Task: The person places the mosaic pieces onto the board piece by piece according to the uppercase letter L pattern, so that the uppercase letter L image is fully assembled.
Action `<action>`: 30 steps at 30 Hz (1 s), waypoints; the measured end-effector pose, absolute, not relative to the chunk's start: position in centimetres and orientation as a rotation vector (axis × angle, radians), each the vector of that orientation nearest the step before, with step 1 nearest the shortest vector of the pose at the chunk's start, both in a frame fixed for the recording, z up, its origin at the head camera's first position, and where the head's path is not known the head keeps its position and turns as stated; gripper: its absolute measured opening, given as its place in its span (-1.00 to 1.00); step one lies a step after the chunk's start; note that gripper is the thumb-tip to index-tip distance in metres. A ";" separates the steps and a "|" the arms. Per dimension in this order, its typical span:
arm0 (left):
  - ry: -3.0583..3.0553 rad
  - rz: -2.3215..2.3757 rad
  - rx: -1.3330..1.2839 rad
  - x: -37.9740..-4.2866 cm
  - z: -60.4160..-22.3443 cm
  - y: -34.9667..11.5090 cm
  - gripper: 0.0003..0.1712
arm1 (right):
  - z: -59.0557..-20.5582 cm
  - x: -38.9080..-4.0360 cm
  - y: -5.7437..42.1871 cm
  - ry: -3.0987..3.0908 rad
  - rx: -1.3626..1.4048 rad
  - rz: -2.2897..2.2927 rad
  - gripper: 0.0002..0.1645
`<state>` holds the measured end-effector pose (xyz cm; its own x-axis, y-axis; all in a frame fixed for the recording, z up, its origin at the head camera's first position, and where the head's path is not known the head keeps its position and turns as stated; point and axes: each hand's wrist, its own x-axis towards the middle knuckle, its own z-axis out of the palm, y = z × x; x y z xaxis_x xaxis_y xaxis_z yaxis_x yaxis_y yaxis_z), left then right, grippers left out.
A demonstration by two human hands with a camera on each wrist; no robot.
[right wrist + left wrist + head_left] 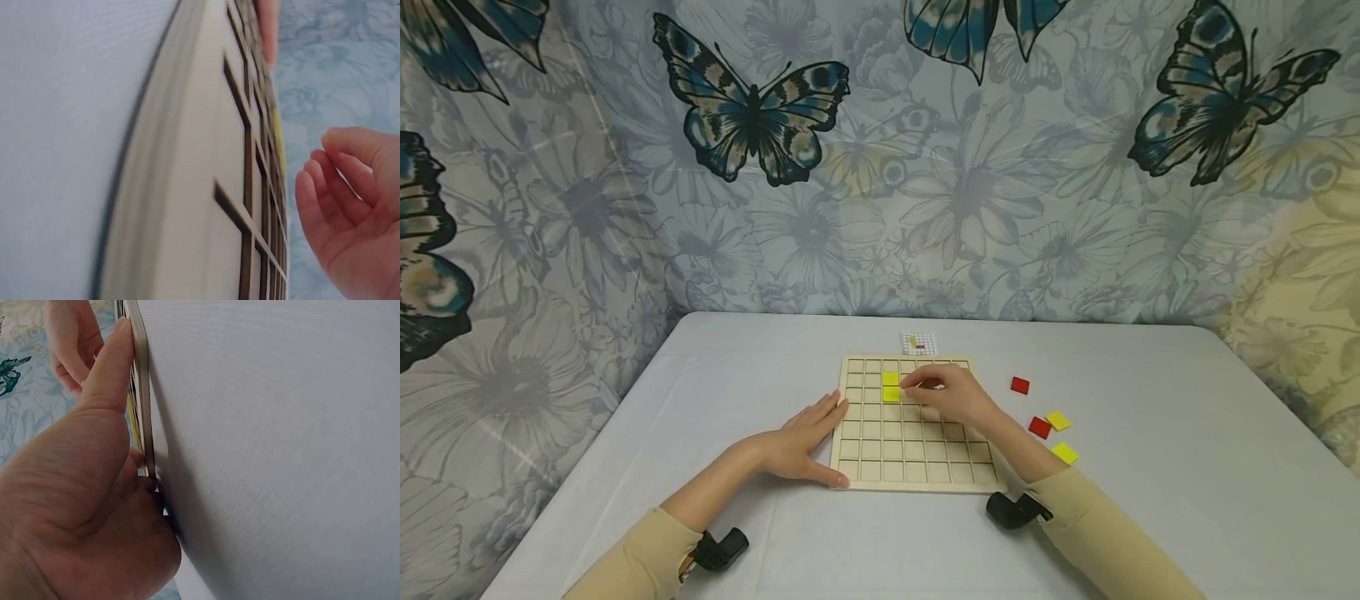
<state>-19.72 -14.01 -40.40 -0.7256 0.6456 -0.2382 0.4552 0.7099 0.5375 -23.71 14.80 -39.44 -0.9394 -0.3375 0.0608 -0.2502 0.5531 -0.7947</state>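
Note:
A square wooden grid board (917, 487) lies on the table, with two yellow square tiles (891, 395) set one above the other in its upper cells. At its left side my left hand (797, 442) rests, fingers extended onto the left edge and thumb at the near left corner. In the left wrist view that thumb (112, 369) stretches along the board's edge (143, 394). My right hand (955, 396) hovers over the upper board, fingertips right beside the yellow tiles. The right wrist view shows its fingers (312, 194) loosely bent, with no tile visible between them.
Right of the board lie two red tiles (1019, 386) and two yellow tiles (1064, 453). A small printed grid card (918, 343) sits behind the board's far edge. Black wrist cameras (721, 550) jut from both sleeves. A butterfly-patterned cloth (970, 192) hangs behind the white table (752, 358).

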 end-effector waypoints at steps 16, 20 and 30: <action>2.503 0.620 0.829 -19.6 -40.2 -14.1 0.32 | -38.8 -22.2 18.4 2.485 -0.261 -1.589 -0.61; 2.503 0.629 0.825 -19.6 -40.2 -14.1 0.32 | -38.6 -22.0 19.5 2.463 -0.267 -1.611 -0.57; 2.505 0.629 0.834 -19.6 -40.4 -14.1 0.32 | -37.7 -21.2 22.5 2.467 -0.270 -1.651 -0.45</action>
<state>-19.61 -14.13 -40.38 -0.7294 0.6380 -0.2469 0.4457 0.7169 0.5361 -21.15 22.50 -37.73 -0.9708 -0.2378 -0.0327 -0.0606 0.3744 -0.9253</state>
